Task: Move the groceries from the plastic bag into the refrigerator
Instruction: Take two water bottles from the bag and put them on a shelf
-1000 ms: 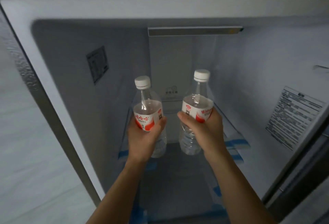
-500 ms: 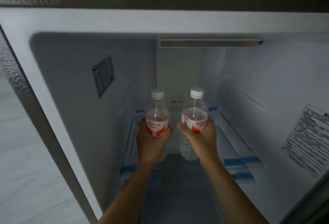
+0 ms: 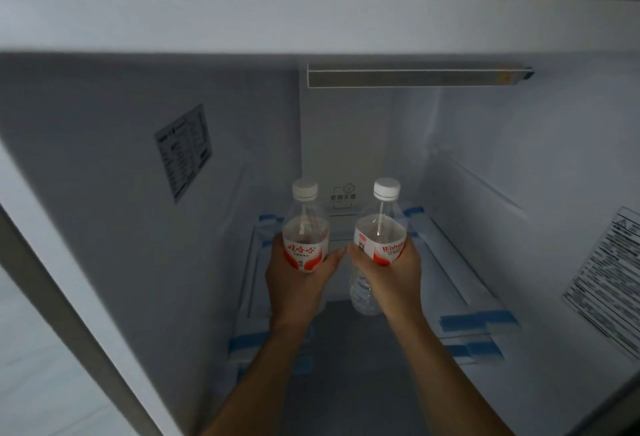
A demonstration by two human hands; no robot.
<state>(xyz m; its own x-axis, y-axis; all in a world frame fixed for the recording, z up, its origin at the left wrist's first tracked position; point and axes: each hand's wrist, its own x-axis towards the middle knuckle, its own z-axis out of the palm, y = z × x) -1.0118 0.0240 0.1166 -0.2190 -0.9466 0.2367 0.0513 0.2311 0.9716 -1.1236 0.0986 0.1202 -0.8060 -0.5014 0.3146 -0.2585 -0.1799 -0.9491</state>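
Two clear water bottles with white caps and red-and-white labels stand upright side by side inside the open refrigerator. My left hand is wrapped around the left bottle at its label. My right hand grips the right bottle the same way. Both bottles are deep in the compartment, near the back wall, just above or on the grey shelf; I cannot tell whether their bases touch it. The plastic bag is out of view.
The refrigerator's interior is dim and white, with a light bar at the top. Blue tape strips hold the shelf rails at both sides. Stickers sit on the left wall and the right wall. The left door frame runs diagonally.
Both hands have carried the bottles deeper into the refrigerator, toward the back wall, and closer together. My head has moved nearer to the opening.
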